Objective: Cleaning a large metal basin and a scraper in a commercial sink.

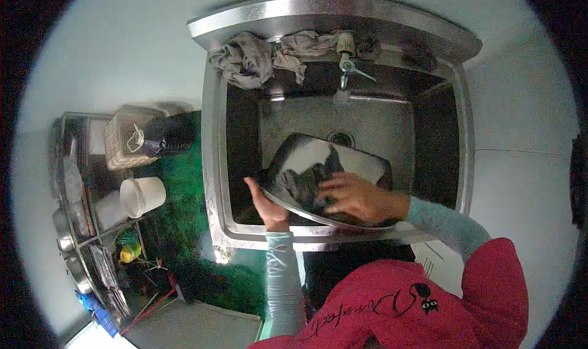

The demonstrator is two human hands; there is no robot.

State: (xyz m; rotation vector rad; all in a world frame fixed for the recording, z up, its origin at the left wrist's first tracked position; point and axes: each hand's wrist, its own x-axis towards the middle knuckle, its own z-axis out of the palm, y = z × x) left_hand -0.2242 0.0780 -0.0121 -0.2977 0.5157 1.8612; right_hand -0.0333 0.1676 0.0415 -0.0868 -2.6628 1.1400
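Note:
A rectangular tray (pixel 369 166) with a dark rim and a pale inner face leans tilted inside a deep metal sink (pixel 215 183). My left hand (pixel 269 209) grips its near left edge, some fingers hidden beneath it. On the tray's inner face lies a dark grey cloth (pixel 300 185), bunched up. My right hand (pixel 358 197) presses onto this cloth with bent fingers, slightly blurred. Beyond the tray, the round drain (pixel 340 139) shows in the sink floor. The faucet (pixel 347 67) with a lever stands at the sink's back.
Crumpled grey rags (pixel 242 61) lie on the back ledge, left of the faucet. On the left, a shelf rack (pixel 79 183) holds metal pans and a woven basket (pixel 127 139). A white bucket (pixel 143 197) sits beside it, above a wet green floor (pixel 184 217).

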